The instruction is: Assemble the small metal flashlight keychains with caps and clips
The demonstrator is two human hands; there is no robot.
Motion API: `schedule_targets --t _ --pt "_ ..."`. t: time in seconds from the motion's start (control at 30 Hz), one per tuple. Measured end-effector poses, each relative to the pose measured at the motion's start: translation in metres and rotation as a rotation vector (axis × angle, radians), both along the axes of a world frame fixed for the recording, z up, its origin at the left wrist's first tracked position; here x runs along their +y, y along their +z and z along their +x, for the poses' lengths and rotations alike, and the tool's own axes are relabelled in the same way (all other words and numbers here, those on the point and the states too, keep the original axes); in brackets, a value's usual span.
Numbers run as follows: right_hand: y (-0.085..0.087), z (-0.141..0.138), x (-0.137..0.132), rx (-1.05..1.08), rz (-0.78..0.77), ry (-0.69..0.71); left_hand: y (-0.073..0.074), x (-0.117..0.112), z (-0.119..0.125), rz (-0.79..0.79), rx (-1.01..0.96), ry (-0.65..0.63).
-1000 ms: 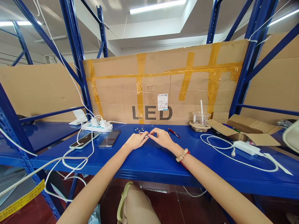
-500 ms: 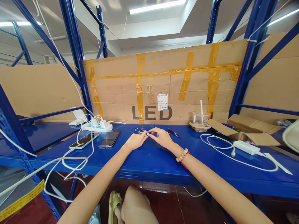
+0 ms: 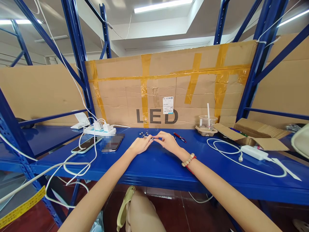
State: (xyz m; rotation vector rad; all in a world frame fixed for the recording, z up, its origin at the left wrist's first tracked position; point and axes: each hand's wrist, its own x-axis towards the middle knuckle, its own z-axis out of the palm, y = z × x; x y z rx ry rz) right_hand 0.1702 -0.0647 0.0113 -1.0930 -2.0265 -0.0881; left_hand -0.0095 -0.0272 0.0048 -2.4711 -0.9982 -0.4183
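Both hands meet over the blue shelf top (image 3: 154, 167). My left hand (image 3: 140, 145) is closed, fingertips pinching a small shiny metal piece (image 3: 152, 139) whose kind is too small to make out. My right hand (image 3: 167, 141) reaches it from the other side, thumb and forefinger pinched at the piece's right end. Just behind the left fingers lie several small shiny metal pieces (image 3: 146, 133). To the right of my right hand rests a red-handled tool (image 3: 180, 137), perhaps small pliers or scissors. A beaded bracelet (image 3: 188, 160) circles my right wrist.
Left of the hands lie two phones (image 3: 88, 144) and a white power strip (image 3: 100, 131) with tangled cables. On the right stand a plastic cup (image 3: 207, 121) with a straw, a white power adapter (image 3: 254, 152) with its cord, and an open cardboard box (image 3: 256, 132). Cardboard (image 3: 116, 96) walls the back.
Both hands stay at nearly the same place, still pinching the small piece. Below the shelf, the foot in the light green slipper has shifted right and tilted.
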Motion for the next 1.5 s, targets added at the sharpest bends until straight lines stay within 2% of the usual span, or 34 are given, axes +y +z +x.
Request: schedule_targets --t 0.97,1.2,1.5 --pt "0.0001 0.0006 0.0000 -0.016 -0.027 -0.011 -0.0016 0.0017 -0.0008 -0.018 -0.029 -0.004" --pt "-0.0009 0.0020 0.0018 0.026 -0.030 0.028 0.0003 0.0000 -0.0017 -0.030 -0.028 -0.031" --pt "-0.0031 0.0056 0.0052 0.071 -0.045 0.054 0.0000 0.0066 -0.0027 -0.119 -0.066 -0.151"
